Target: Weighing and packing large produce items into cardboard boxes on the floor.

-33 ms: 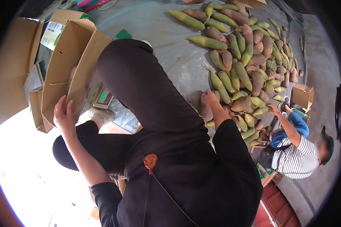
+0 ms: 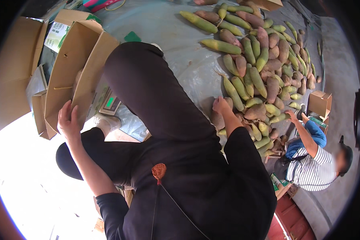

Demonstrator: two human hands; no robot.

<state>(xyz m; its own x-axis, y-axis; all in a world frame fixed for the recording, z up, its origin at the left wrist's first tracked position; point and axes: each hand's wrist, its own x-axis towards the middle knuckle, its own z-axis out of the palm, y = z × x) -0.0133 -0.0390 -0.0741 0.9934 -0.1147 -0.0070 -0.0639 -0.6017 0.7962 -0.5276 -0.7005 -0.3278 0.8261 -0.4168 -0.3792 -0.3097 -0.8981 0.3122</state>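
My left hand (image 2: 69, 121) is at the near edge of a tall open cardboard box (image 2: 93, 64), its fingers spread and the fingertips against or just beside the flap. It holds nothing that I can see. On the right, my right hand (image 2: 221, 106) has its fingers curled at the upper end of a reddish-brown radish (image 2: 217, 120), at the near left edge of a heap. Part of that radish is hidden by the hand and forearm. Long green radishes (image 2: 233, 88) and reddish ones (image 2: 272, 89) lie close together in the heap.
A digital scale (image 2: 110, 105) with a lit green display sits by my left foot. Another cardboard box (image 2: 16, 74) stands at the far left. To the right, a person in a striped shirt (image 2: 311, 170) reaches a hand (image 2: 293, 116) to a green radish (image 2: 280, 118). Plastic sheeting (image 2: 180, 60) covers the floor.
The other person's hand has shifted slightly right with the green radish at its fingers. My hands stay in place; the whole view has moved a little.
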